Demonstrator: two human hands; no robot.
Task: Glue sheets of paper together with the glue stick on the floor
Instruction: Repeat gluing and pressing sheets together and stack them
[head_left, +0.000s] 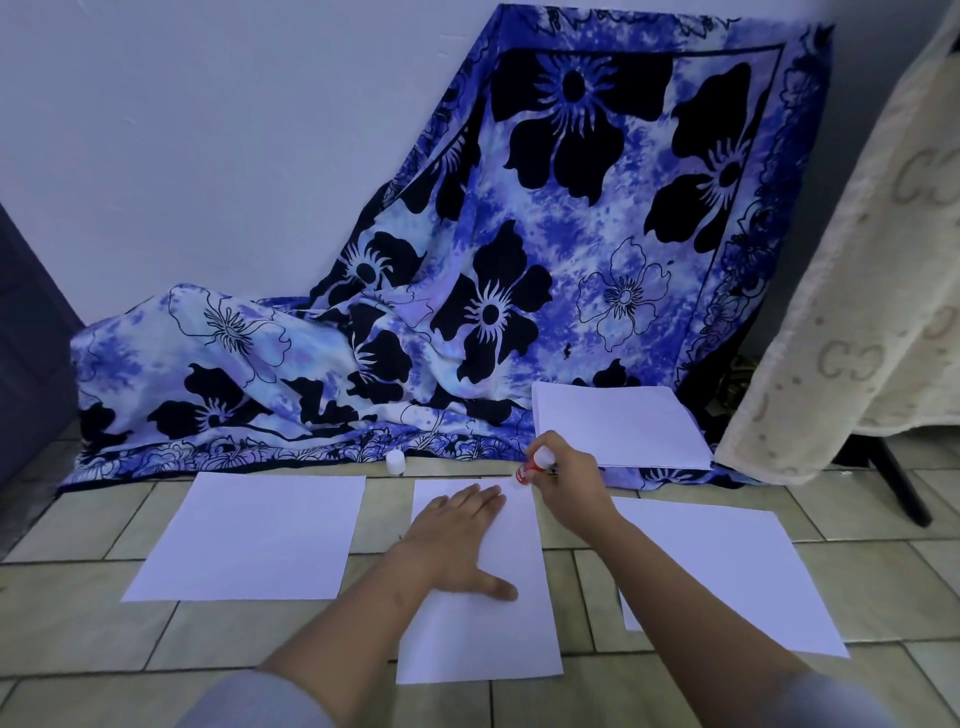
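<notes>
White sheet (478, 639) — left hand (457, 540) spread flat on it | right hand (569, 483) grips glue stick (530, 470) | cap (396, 462) (white) beside cloth (467, 312)

**Person: body and clothing as seen, head view**

Left hand (457, 540): bare. Right hand (571, 480): bare. Left forearm (353, 623) and right forearm (691, 587): uncovered from the wrist to near the elbow.

Left sleeve (254, 701): pale grey-blue fabric, plain, ends near the elbow. Right sleeve (831, 701): same pale grey-blue, plain. Both sleeves lie at the frame's bottom edge and are blurred; hem and weave cannot be made out.
</notes>
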